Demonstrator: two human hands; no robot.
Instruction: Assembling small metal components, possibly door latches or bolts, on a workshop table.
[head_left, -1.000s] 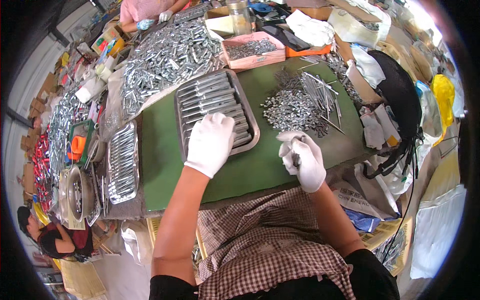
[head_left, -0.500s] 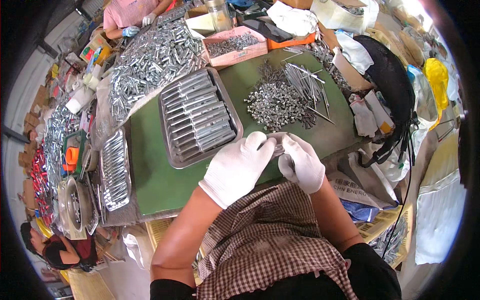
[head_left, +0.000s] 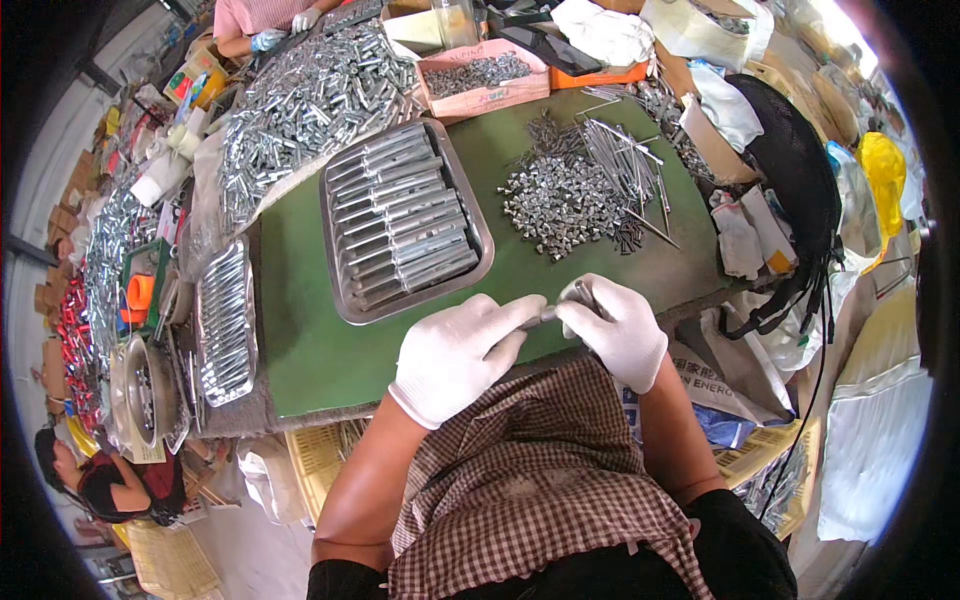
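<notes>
My left hand, in a white knit glove, pinches one end of a small metal part just above the table's near edge. My right hand, gloved the same way, has its fingers curled round a short silvery metal piece and meets the left at the fingertips. Whether these are one piece or two I cannot tell, as the fingers cover most of it. Beyond my hands lies a heap of small cone-shaped metal pieces. To the left, a steel tray holds a row of metal tubes with thin rods.
The green mat covers the table. Long thin rods lie behind the cones. A pink box of small parts stands at the back, beside a large pile of metal tubes. Another filled tray sits left. A black mesh bag hangs right.
My hands have drawn slightly apart, the left moving left and down, the right turning so the metal piece shows more. The view has shifted a little.
</notes>
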